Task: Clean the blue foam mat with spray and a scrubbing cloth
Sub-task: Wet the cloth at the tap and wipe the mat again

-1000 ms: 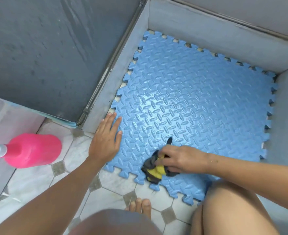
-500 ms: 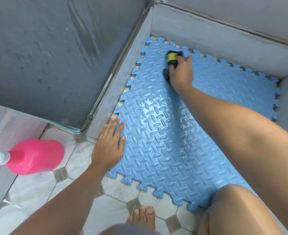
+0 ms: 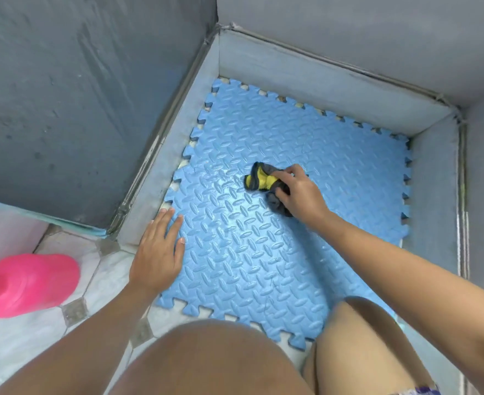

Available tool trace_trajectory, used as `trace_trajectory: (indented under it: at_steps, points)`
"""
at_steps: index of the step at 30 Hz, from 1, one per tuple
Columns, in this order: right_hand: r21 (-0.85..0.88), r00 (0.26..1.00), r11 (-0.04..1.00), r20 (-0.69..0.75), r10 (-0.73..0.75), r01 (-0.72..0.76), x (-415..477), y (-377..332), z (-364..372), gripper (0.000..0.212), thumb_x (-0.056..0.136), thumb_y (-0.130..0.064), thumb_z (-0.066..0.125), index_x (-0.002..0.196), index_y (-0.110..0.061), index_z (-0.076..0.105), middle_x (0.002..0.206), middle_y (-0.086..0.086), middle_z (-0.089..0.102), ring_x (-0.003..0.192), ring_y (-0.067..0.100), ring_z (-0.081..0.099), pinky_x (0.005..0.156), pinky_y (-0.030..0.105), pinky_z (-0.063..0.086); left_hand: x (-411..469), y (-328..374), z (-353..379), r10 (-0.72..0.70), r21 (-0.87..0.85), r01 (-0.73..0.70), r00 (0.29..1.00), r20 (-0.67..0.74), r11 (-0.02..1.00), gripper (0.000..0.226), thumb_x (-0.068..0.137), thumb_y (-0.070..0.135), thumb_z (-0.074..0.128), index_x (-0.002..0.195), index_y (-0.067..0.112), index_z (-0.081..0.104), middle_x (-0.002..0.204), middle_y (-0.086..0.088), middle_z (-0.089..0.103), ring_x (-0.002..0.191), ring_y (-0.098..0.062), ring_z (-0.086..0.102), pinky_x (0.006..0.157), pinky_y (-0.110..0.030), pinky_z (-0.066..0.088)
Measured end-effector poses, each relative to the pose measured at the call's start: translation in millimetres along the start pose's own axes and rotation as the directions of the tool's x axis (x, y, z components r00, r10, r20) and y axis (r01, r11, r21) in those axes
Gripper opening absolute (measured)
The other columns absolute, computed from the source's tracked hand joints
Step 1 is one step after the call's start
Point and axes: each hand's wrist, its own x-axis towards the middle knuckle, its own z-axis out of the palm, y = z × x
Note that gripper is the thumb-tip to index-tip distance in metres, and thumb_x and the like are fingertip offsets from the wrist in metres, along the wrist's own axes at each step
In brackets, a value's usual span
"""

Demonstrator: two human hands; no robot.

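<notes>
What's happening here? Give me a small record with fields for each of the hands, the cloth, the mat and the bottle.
left hand: flat, fingers straight, pressing the mat's left edge
right hand: grips the cloth near mid-mat
cloth: yellow and dark grey, bunched, on the mat
mat: blue foam, ridged, jigsaw edges
spray bottle: pink, on the tiled floor, untouched

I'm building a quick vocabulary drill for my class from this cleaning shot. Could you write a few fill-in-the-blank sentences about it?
1. The right hand grips a grey and ____ scrubbing cloth.
2. The left hand rests flat on the ____ foam mat.
3. The spray bottle on the floor tiles is ____ in colour.

Missing words: yellow; blue; pink.
</notes>
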Motion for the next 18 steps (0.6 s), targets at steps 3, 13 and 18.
trace_trajectory:
  at_steps: [3,13,18]
  points:
    - [0.001,0.925,0.933,-0.134,0.356,-0.359,-30.8,78.9,-39.4,0.041,0.092,-0.019,0.063,0.132,-0.018,0.061,0.123,0.011,0.051,0.100,0.036,0.061,0.086,0.039,0.050,3.9,5.4,-3.2,0.040,0.103,-0.040,0.999,0.009,0.994,0.053,0.100,0.028,0.037,0.140,-0.001,0.057,0.151,-0.023,0.048,0.143,-0.041,0.043,0.115,-0.055,0.036]
    - [0.200,0.801,0.830,-0.221,0.556,-0.521,-26.8,79.8,-36.7,0.037,0.093,-0.024,0.064,0.129,-0.015,0.065,0.121,0.007,0.051,0.100,0.025,0.059,0.088,0.030,0.044,107.1,49.3,2.7,0.078,0.046,-0.074,0.991,-0.110,0.996,0.036,0.096,0.027,0.050,0.122,0.003,0.059,0.128,-0.017,0.057,0.122,-0.037,0.053,0.099,-0.050,0.041]
    - [0.245,0.984,0.961,-0.093,0.153,-0.126,55.4,-30.3,17.0,0.034,0.089,-0.019,0.066,0.124,-0.018,0.068,0.116,0.005,0.054,0.099,0.026,0.059,0.079,0.035,0.050,147.3,62.6,14.7,0.006,0.006,-0.005,0.986,-0.167,1.000,0.040,0.095,0.023,0.049,0.126,0.001,0.058,0.133,-0.020,0.054,0.126,-0.040,0.051,0.108,-0.053,0.037]
